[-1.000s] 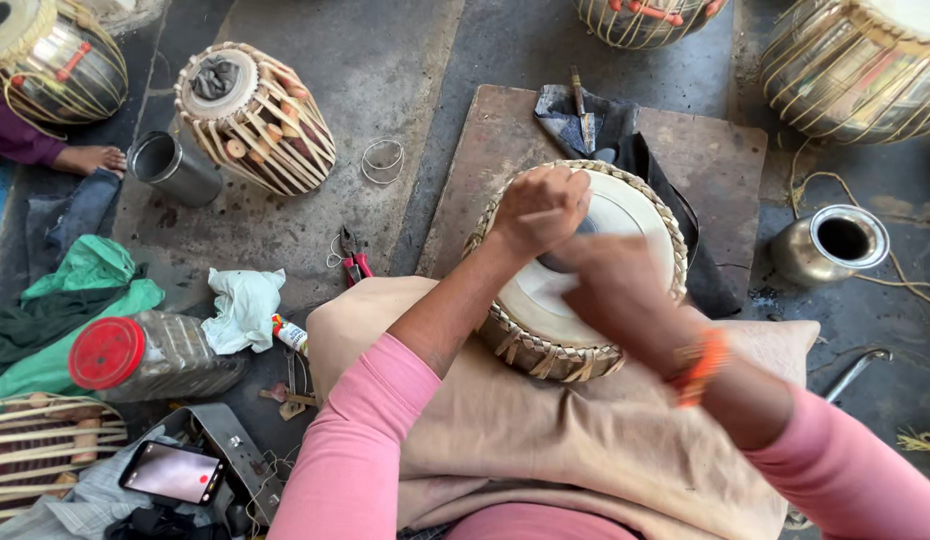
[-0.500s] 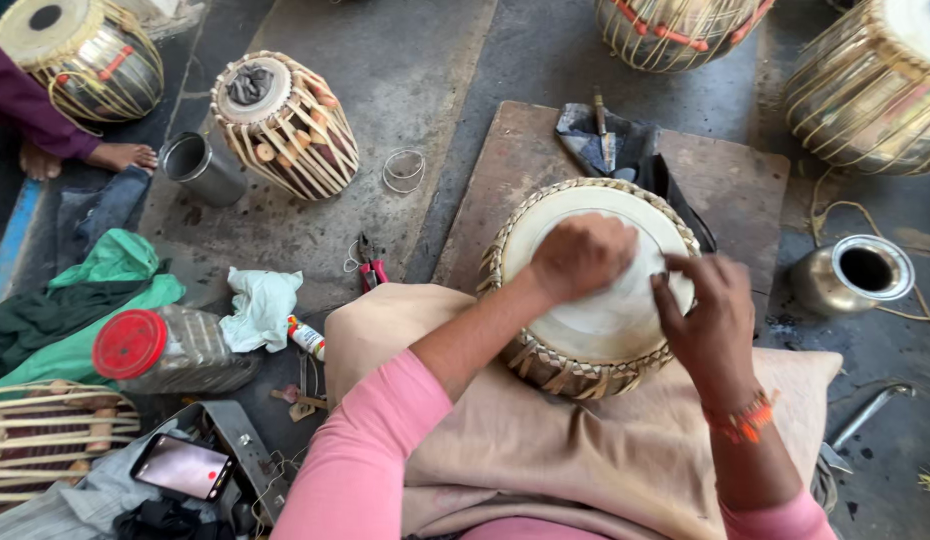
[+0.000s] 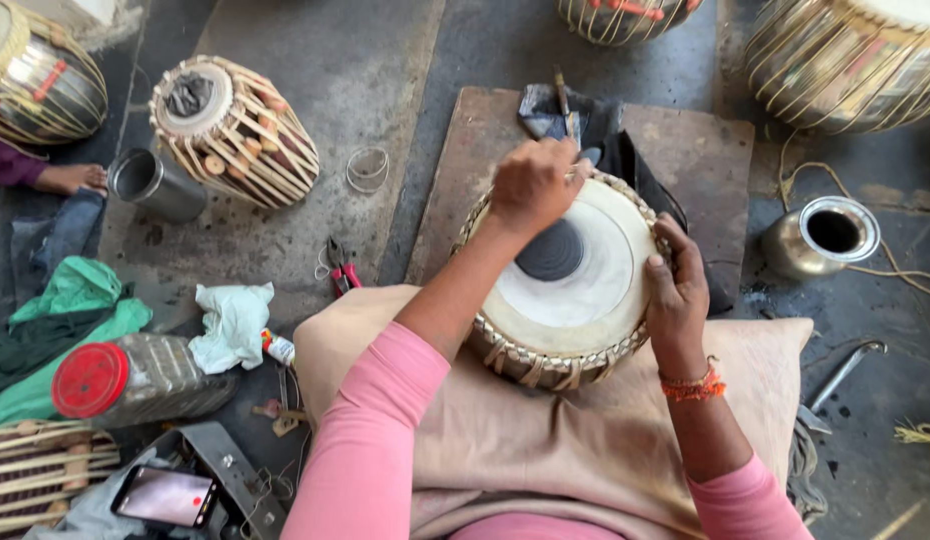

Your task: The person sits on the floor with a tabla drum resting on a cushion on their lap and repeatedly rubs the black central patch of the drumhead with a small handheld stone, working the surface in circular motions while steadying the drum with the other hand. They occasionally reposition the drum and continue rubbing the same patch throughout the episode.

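Two hands on one drum (image 3: 575, 280): left (image 3: 533, 182) fisted, right (image 3: 675, 290) gripping rim.

**Work area: floor and surroundings**

The floor (image 3: 315, 60) is grey concrete, stained and scuffed, with darker patches toward the right side. A flat brown wooden board (image 3: 705, 160) lies on it. A beige cushion (image 3: 545, 450) rests in the foreground. Even, soft light falls across the scene, probably daylight; no source is visible. Shadows are short and diffuse. No walls, windows or standing furniture appear within the downward view.
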